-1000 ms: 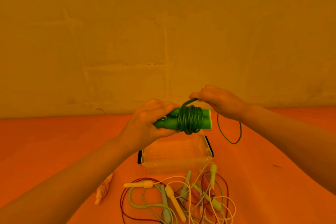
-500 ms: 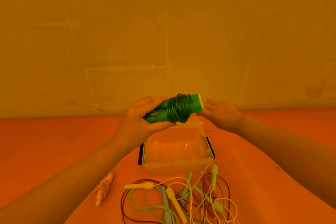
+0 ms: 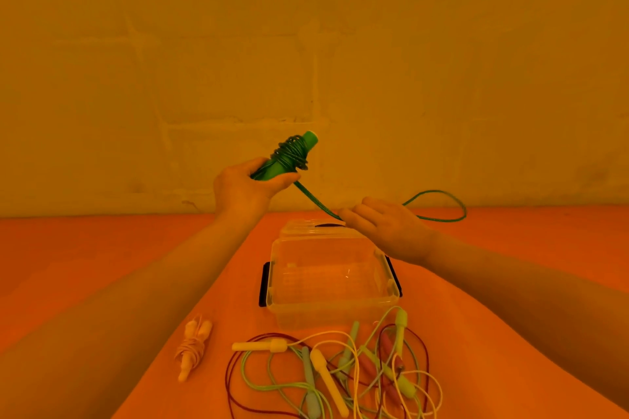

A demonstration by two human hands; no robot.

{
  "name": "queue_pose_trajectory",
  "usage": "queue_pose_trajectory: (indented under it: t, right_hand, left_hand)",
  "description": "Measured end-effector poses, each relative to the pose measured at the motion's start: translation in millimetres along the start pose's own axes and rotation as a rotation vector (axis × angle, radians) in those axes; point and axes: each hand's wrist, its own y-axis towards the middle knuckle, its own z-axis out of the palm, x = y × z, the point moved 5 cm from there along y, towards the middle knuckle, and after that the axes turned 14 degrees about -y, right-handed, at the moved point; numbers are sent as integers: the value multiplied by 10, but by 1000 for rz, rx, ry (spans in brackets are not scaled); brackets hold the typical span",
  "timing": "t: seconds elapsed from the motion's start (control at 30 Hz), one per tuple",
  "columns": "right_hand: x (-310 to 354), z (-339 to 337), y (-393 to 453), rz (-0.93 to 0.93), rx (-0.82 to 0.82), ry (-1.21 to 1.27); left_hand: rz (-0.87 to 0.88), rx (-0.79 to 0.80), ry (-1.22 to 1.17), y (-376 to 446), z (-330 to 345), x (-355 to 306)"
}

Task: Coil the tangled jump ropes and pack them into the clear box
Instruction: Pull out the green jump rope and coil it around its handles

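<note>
My left hand [image 3: 243,188] grips the green jump rope's handles [image 3: 289,156], raised and tilted up to the right, with green cord wound round them. A loose length of the green cord [image 3: 439,206] runs down from the handles to my right hand [image 3: 386,230], which pinches it with the fingers partly spread, then loops out to the right. The clear box [image 3: 328,282] stands open below my hands, nothing visible inside it. A tangle of jump ropes [image 3: 340,371] in pale yellow, light green, pink and dark red lies in front of the box.
A coiled pale pink jump rope [image 3: 192,347] lies left of the tangle. The box's clear lid [image 3: 306,226] lies just behind the box. Everything rests on an orange surface [image 3: 102,248] that meets a plain wall at the back.
My left hand has lifted and tilted the wound handles upward. A length of green cord has come free and now stretches to my right hand, which has moved down and right.
</note>
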Motion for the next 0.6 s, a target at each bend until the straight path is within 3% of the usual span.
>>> queue_pose_trajectory:
  t: [0.13, 0.3, 0.6]
  right_hand:
    - [13, -192, 132, 4, -105, 92]
    - [18, -446, 225, -59, -211, 113]
    - [-226, -587, 238, -6, -143, 97]
  left_hand:
    - [13, 31, 269, 58, 73, 41]
    - [215, 295, 674, -130, 301, 24]
    - [397, 661, 910, -510, 538, 43]
